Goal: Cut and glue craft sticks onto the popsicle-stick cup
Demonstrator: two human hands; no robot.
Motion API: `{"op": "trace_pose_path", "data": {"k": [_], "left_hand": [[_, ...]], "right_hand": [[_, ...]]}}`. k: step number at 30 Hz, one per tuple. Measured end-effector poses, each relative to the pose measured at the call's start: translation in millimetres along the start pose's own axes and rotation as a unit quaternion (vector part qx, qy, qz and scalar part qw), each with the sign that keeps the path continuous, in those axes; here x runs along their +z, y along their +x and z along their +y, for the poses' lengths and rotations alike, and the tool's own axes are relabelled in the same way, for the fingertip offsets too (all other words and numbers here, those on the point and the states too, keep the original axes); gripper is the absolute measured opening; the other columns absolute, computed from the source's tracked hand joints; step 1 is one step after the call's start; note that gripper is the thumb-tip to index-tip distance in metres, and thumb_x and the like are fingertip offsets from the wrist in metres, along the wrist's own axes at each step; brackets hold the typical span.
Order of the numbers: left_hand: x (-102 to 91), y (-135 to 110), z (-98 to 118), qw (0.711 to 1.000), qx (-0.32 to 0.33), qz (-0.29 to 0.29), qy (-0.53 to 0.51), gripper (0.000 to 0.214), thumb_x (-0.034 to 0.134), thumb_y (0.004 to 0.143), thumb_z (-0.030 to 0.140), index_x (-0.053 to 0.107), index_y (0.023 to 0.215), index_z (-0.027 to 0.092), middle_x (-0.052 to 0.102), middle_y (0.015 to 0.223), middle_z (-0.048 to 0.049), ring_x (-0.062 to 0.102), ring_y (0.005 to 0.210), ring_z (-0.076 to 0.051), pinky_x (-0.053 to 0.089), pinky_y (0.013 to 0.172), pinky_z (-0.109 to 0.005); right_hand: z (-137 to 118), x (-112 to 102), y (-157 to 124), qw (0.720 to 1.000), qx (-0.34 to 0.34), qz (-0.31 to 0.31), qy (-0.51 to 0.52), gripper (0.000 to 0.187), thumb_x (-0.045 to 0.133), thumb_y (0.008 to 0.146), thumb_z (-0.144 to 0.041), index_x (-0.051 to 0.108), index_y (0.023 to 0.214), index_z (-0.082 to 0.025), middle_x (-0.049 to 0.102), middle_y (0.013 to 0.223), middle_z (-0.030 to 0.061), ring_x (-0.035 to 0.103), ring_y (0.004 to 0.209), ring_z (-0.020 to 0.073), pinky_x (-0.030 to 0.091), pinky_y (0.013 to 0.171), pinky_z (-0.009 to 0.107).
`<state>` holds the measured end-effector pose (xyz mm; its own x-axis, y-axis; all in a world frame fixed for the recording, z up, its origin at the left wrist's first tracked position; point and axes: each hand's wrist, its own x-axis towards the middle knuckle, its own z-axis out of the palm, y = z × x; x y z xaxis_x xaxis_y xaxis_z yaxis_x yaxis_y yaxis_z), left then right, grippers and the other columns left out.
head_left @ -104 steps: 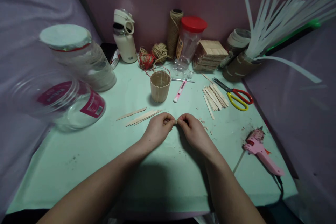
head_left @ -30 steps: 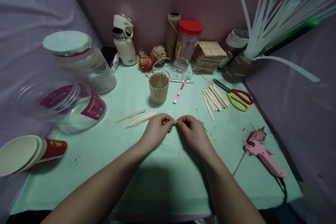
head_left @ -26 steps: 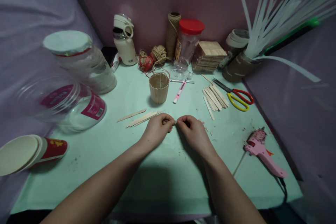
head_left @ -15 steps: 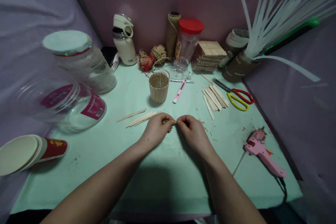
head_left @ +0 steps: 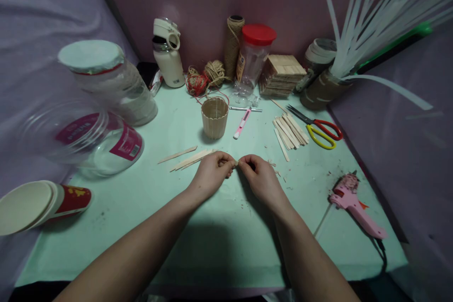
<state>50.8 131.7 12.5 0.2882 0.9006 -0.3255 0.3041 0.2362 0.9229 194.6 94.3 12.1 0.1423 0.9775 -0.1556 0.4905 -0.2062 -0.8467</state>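
My left hand (head_left: 215,170) and my right hand (head_left: 258,172) meet over the middle of the table, both pinched closed. Between their fingertips is a small pale piece of wooden stick (head_left: 236,163), mostly covered by the fingers. Several flat wooden craft sticks (head_left: 193,159) lie just left of my left hand. Small wood scraps (head_left: 278,173) are scattered to the right of my right hand. Beyond the hands stands a small cup (head_left: 214,121) faced with upright wooden sticks. A pink utility knife (head_left: 242,123) lies to its right.
At right are a pile of craft sticks (head_left: 290,132), scissors (head_left: 320,131) and a pink glue gun (head_left: 356,205). Along the back stand a cream bottle (head_left: 170,63), twine (head_left: 214,73), a red-lidded jar (head_left: 255,52) and stacked wooden squares (head_left: 282,75). Large clear jars (head_left: 123,144) and paper cups (head_left: 72,202) lie left.
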Motion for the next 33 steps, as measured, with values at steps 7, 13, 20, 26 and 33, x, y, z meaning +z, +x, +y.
{"op": "trace_pose_path", "data": {"k": [7,13,20,26,33], "left_hand": [[0.1,-0.4,1.3,1.000,0.003,0.005,-0.006,0.013,0.060,0.076,0.029,0.062,0.076,0.016,0.060,0.060,0.0006,0.056,0.057,-0.013,0.043,0.058,-0.025],[0.7,-0.1,-0.9,1.000,0.004,0.004,-0.011,0.011,0.059,0.076,0.027,0.062,0.076,0.016,0.060,0.060,0.0009,0.056,0.057,-0.013,0.043,0.058,-0.026],[-1.6,1.2,4.0,0.998,-0.028,0.004,-0.054,0.012,0.063,0.073,0.026,0.063,0.073,0.014,0.062,0.061,-0.0005,0.056,0.057,-0.011,0.046,0.059,-0.025],[-6.4,4.1,6.0,0.994,-0.049,-0.006,-0.096,0.012,0.064,0.072,0.024,0.065,0.071,0.013,0.065,0.065,-0.0029,0.056,0.056,-0.010,0.047,0.060,-0.025],[-6.6,3.7,9.5,0.994,-0.059,-0.015,-0.086,0.011,0.064,0.072,0.022,0.065,0.071,0.012,0.064,0.062,-0.0025,0.056,0.055,-0.009,0.046,0.058,-0.023]], "right_hand": [[1.6,1.6,0.1,1.000,-0.003,0.011,0.002,0.022,0.049,0.084,-0.035,0.063,0.077,-0.019,0.066,0.075,0.0040,0.056,0.068,0.0185,0.040,0.064,0.030],[1.7,2.7,0.0,1.000,-0.002,0.008,0.009,0.023,0.049,0.084,-0.036,0.062,0.078,-0.019,0.066,0.074,0.0037,0.056,0.067,0.0185,0.040,0.063,0.030],[0.4,0.0,0.9,0.999,0.002,0.011,0.035,0.025,0.050,0.085,-0.036,0.067,0.082,-0.018,0.070,0.081,0.0057,0.060,0.076,0.0202,0.042,0.070,0.031],[0.7,-0.8,0.5,0.998,0.007,0.009,0.054,0.027,0.051,0.086,-0.039,0.068,0.085,-0.018,0.071,0.086,0.0065,0.061,0.080,0.0205,0.043,0.073,0.031],[-2.4,1.5,1.4,0.998,0.011,0.021,0.054,0.024,0.053,0.082,-0.036,0.066,0.076,-0.017,0.067,0.073,0.0040,0.057,0.067,0.0176,0.040,0.063,0.028]]}}
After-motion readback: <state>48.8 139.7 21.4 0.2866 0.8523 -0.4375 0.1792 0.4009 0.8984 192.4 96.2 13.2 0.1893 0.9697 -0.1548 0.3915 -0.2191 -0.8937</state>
